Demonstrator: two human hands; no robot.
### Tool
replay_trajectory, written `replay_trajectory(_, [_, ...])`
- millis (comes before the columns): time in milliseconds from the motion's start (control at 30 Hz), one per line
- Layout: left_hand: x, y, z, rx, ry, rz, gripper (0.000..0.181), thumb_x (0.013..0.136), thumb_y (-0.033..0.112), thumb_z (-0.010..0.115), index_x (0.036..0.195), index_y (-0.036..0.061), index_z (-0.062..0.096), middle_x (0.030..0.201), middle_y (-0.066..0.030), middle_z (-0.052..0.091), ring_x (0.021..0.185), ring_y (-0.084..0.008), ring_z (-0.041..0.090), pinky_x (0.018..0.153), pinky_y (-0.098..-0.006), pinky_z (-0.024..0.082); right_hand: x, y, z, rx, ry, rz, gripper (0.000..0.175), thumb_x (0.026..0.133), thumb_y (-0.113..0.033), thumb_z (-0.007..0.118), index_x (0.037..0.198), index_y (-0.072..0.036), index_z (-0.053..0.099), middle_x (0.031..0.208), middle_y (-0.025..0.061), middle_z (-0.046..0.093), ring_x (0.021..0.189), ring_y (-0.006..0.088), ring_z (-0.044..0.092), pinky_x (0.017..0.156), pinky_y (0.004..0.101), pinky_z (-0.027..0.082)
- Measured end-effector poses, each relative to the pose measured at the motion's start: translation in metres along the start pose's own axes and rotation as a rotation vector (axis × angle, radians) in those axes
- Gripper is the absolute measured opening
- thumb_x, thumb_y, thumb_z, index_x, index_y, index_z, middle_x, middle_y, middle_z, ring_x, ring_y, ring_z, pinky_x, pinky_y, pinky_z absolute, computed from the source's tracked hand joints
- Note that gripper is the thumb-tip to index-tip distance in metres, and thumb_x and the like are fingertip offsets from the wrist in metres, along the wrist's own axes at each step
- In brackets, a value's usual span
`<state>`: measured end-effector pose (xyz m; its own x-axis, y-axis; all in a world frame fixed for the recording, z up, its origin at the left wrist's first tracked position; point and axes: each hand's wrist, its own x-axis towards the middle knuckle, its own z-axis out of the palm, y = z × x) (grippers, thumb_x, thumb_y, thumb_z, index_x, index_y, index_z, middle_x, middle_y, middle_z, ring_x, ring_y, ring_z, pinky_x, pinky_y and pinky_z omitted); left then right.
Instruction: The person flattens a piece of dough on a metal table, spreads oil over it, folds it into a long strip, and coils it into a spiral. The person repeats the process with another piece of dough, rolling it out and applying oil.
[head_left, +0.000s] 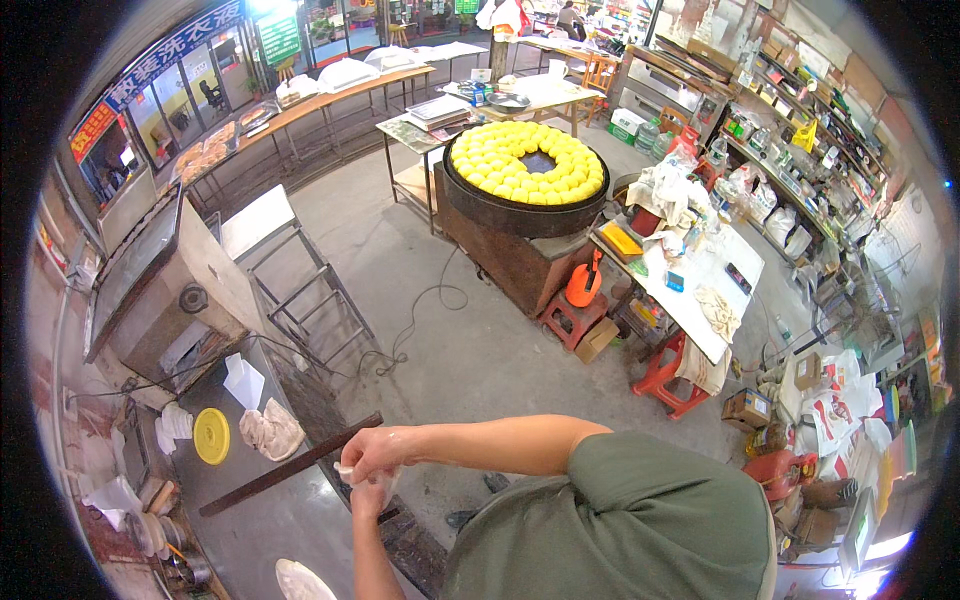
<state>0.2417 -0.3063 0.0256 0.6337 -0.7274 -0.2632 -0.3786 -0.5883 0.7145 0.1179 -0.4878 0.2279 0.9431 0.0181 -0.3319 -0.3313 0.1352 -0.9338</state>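
My right hand (369, 454) reaches in from the top with bent fingers around a small piece of thin white material (344, 470), which could be cloth or plastic. My left hand (367, 495) comes up from below and meets it; its fingers are mostly hidden. Both hands are over the near edge of a dark worktable (247, 547). Beside them a long dark wooden bar (289, 466) lies across the tabletop. A pale, flat, dough-like piece (301, 581) shows at the bottom. Further along are a crumpled cloth (271, 430), a yellow round lid (211, 436) and a white plastic piece (244, 381).
A large round pan (525, 217) of yellow buns (502, 169) stands on a brown base. Behind me, a white table (712, 292) carries cloths and bags. Red stools (671, 375), a metal frame stand (307, 300) and a loose cable (411, 330) occupy the floor.
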Motion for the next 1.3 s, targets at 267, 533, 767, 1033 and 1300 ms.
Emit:
replay_trajectory(267, [-0.009, -0.003, -0.057, 0.060, 0.090, -0.042, 0.053, 0.088, 0.041, 0.074, 0.124, 0.0025, 0.068, 0.115, -0.0173, 0.073, 0.104, -0.0337, 0.070, 0.087, -0.0458, 0.053, 0.008, 0.022, 0.014, 0.105, 0.253, -0.304, 0.021, 0.088, -0.022, 0.074, 0.088, -0.002, 0.072, 0.075, -0.0003, 0.061, 0.069, 0.0143, 0.059, 0.062, 0.0355, 0.048])
replay_trajectory(533, [-0.005, -0.075, -0.084, 0.150, 0.068, -0.422, 0.061, 0.090, 0.037, 0.072, 0.134, -0.0040, 0.060, 0.128, -0.0275, 0.066, 0.125, -0.0428, 0.060, 0.106, -0.0462, 0.047, 0.066, 0.067, -0.023, 0.674, 0.472, -0.016, 0.016, 0.095, -0.022, 0.071, 0.099, -0.006, 0.068, 0.084, 0.0035, 0.067, 0.075, 0.0189, 0.066, 0.063, 0.0382, 0.053])
replay_trajectory(767, [-0.038, 0.093, -0.259, 0.391, 1.181, 0.212, 0.052, 0.104, 0.019, 0.057, 0.147, -0.0077, 0.046, 0.150, -0.0271, 0.051, 0.140, -0.0366, 0.049, 0.118, -0.0436, 0.035, 0.034, -0.099, 0.015, -0.092, 0.619, -0.813, 0.021, 0.089, -0.013, 0.071, 0.108, -0.005, 0.068, 0.086, 0.0035, 0.069, 0.076, 0.0138, 0.064, 0.068, 0.0329, 0.052])
replay_trajectory(1033, [-0.004, -0.050, -0.144, 0.188, 0.367, 0.034, 0.028, 0.100, 0.014, 0.058, 0.122, -0.0002, 0.067, 0.111, -0.0143, 0.073, 0.091, -0.0288, 0.071, 0.079, -0.0405, 0.057, 0.096, 0.082, -0.054, -0.299, 0.754, -0.156, 0.018, 0.090, -0.017, 0.061, 0.086, -0.002, 0.069, 0.072, 0.0136, 0.069, 0.065, 0.0267, 0.067, 0.058, 0.0382, 0.052])
replay_trajectory(1300, [-0.029, 0.022, -0.136, -0.694, 0.132, -0.186, 0.020, 0.106, 0.019, 0.056, 0.109, 0.0038, 0.068, 0.099, -0.0077, 0.070, 0.066, -0.0106, 0.060, 0.061, -0.0250, 0.050, 0.059, 0.057, -0.029, 0.142, 0.562, 0.032, 0.022, 0.090, -0.005, 0.055, 0.110, 0.001, 0.060, 0.069, 0.0093, 0.062, 0.054, 0.0192, 0.059, 0.046, 0.0365, 0.047])
